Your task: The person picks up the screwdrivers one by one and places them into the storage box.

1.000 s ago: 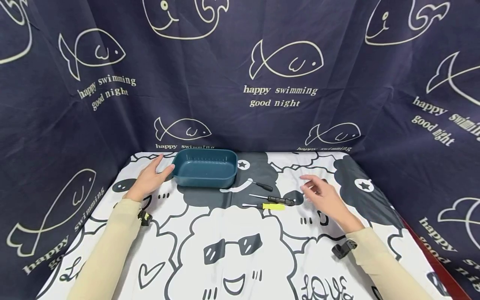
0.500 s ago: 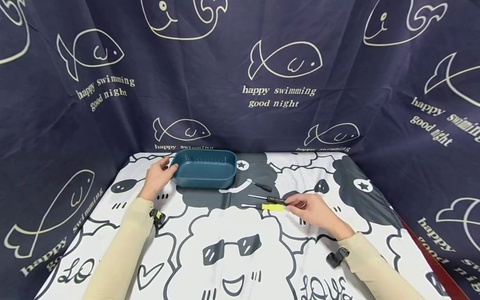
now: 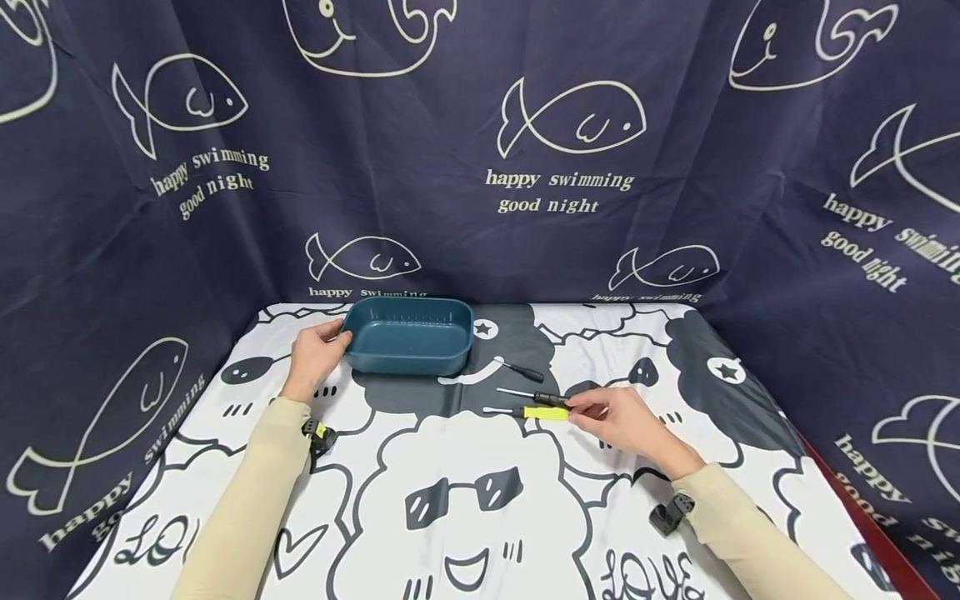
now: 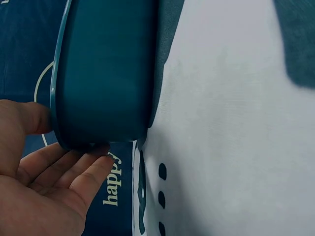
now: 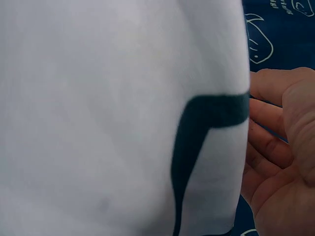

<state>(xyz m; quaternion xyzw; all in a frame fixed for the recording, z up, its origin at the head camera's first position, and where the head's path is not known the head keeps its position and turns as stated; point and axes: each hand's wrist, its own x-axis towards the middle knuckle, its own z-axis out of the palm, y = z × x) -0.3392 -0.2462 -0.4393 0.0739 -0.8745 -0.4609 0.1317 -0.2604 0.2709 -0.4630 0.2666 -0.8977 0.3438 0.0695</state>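
My left hand (image 3: 313,358) holds the left end of a dark teal plastic basin (image 3: 408,365). In the left wrist view, the thumb reaches the basin's rim while the other fingers lie against its outer end. My right hand (image 3: 618,421) pinches the handle end of a black screwdriver (image 3: 546,398) lying on the cloth; its fingers cover that end. Just in front lies a yellow-handled screwdriver (image 3: 546,412), its butt right at the thumb. Farther back is a smaller black screwdriver (image 3: 528,373). The right wrist view shows the curled fingers (image 5: 268,142) partly hidden behind the cloth.
A white cloth (image 3: 465,450) with cartoon sheep covers the table. Dark blue curtains (image 3: 562,258) with fish drawings stand at the back and both sides. A red table edge (image 3: 870,517) shows at the right.
My right hand came down and left onto the black screwdriver's handle. My left hand moved right and took hold of the basin's end. The basin and screwdrivers lie about where they were.
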